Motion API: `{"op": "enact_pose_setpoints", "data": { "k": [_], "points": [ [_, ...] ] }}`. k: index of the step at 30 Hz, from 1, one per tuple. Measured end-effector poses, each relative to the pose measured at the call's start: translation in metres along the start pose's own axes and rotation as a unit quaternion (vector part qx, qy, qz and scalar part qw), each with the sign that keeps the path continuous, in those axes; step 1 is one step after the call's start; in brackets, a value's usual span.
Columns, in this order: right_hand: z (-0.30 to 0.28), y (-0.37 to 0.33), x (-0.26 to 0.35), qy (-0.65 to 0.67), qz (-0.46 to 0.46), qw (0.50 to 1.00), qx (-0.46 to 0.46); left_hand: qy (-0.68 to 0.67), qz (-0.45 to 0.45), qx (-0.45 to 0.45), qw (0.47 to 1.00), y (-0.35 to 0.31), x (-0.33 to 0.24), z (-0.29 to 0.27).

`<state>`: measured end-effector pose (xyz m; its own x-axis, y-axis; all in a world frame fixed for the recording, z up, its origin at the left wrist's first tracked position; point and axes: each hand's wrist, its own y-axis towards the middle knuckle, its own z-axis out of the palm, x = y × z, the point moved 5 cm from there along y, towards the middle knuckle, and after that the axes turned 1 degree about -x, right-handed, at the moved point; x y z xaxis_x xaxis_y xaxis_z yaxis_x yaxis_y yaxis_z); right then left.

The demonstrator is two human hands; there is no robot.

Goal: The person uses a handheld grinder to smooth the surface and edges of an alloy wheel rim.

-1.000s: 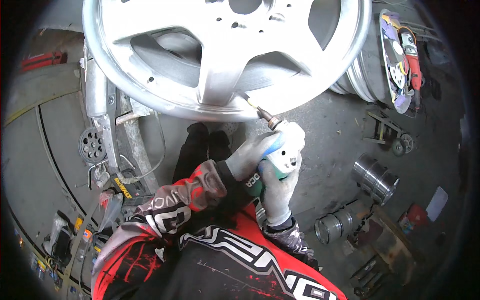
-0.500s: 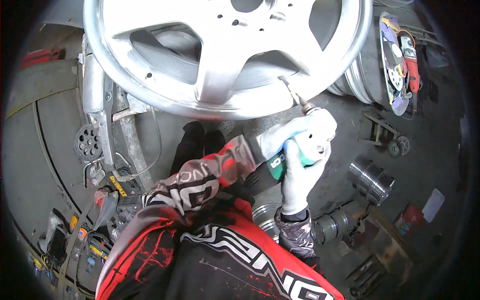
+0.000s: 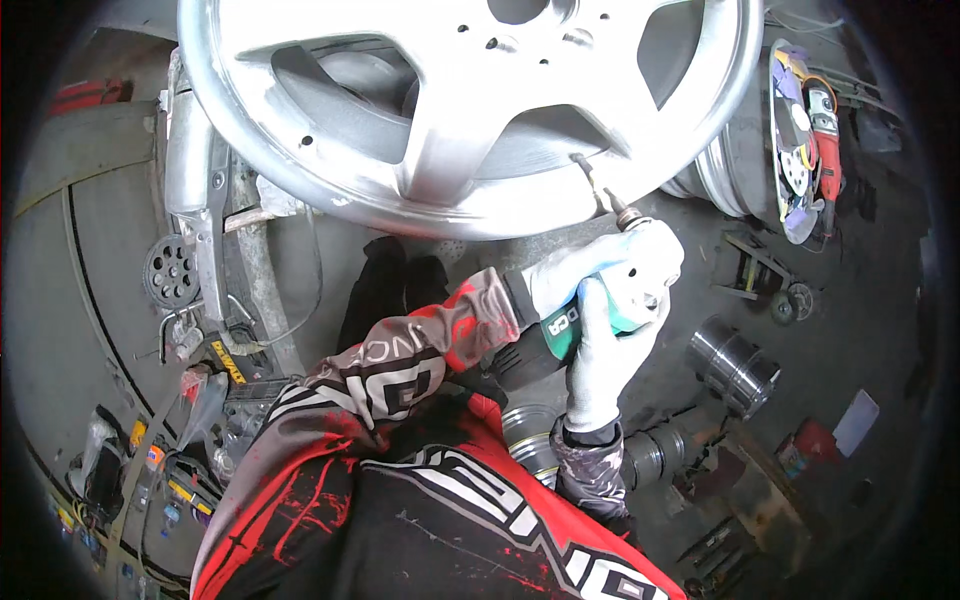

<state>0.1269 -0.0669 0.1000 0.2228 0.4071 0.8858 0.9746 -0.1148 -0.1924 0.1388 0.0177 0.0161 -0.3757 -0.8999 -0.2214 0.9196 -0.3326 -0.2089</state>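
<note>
A bare silver alloy wheel [image 3: 445, 180] fills the top of the view, its spokes facing me. Both my gloved hands are wrapped round a green die grinder [image 3: 562, 334]. My left hand [image 3: 568, 272] reaches across from the left and closes over the front of the tool. Behind it, my right hand [image 3: 603, 365] grips the body from below, thumb pointing forward. The thin burr [image 3: 592, 178] extends up and left to the rim beside a window between two spokes. Whether its tip touches the metal I cannot tell. Parts of the grinder are hidden by the white gloves.
At the right, a red angle grinder [image 3: 828, 150] hangs beside a tray [image 3: 779, 140] of sanding discs. Shiny wheel barrels [image 3: 733, 366] lie on the floor. Metal stand parts [image 3: 212, 215] and tools crowd the left side, with a loose hose [image 3: 318, 270] there.
The wheel appears slightly farther right in the view, and my hands with the grinder have shifted right along with it. The grip and the burr's place by the window look the same.
</note>
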Motion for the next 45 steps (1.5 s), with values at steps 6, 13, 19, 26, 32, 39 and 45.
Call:
{"op": "enact_pose_setpoints", "data": {
  "k": [6,13,19,26,32,39,45],
  "points": [
    [0.014,-0.031,-0.008,0.070,0.050,0.995,0.042,0.146,0.156,-0.006,0.977,-0.039,0.004,-0.012],
    [0.020,-0.048,-0.020,0.107,0.087,0.985,0.108,0.393,0.108,-0.074,0.910,-0.070,-0.018,-0.009],
    [-0.005,-0.027,-0.015,0.103,0.056,0.990,0.074,0.455,0.216,-0.043,0.863,-0.047,-0.006,0.010],
    [-0.028,0.017,-0.012,0.108,0.007,0.994,0.024,0.142,0.037,-0.028,0.989,0.028,0.008,0.025],
    [-0.032,0.015,-0.014,0.074,-0.011,0.996,0.051,0.015,-0.021,-0.018,0.999,0.026,0.024,0.024],
    [-0.030,-0.002,-0.023,0.102,0.041,0.990,0.085,0.252,0.136,-0.031,0.958,-0.010,0.021,0.015],
    [-0.038,0.019,-0.023,0.148,0.007,0.989,0.027,0.171,0.032,-0.014,0.985,0.027,0.008,0.036]
  ]
}}
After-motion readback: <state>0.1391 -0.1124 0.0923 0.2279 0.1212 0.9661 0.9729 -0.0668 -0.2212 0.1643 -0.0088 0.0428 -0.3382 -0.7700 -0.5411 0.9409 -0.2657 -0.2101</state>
